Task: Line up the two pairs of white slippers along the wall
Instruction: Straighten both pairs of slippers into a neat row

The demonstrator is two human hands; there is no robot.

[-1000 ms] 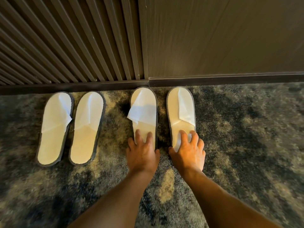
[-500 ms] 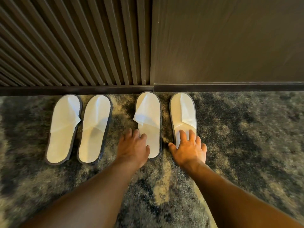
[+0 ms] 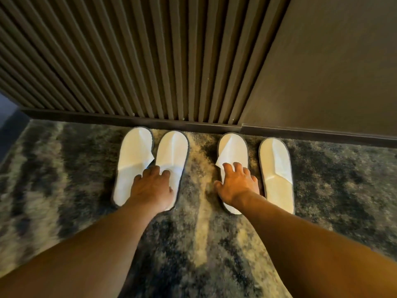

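Mottled grey carpet (image 3: 193, 244) runs up to the slatted wall (image 3: 139, 61), and all four white slippers sit toes against the baseboard (image 3: 311, 133). My left hand (image 3: 151, 187) lies flat, fingers loose, across the left pair (image 3: 150, 166), which touch each other. My right hand (image 3: 237, 184) is spread open on the third slipper (image 3: 233, 151); the fourth slipper (image 3: 276, 173) lies just beside it, untouched.

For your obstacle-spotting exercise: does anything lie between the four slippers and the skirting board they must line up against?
Nothing visible. Only bare carpet separates the slipper toes from the skirting board. The left hand rests across the left pair, the right hand on one slipper of the right pair.
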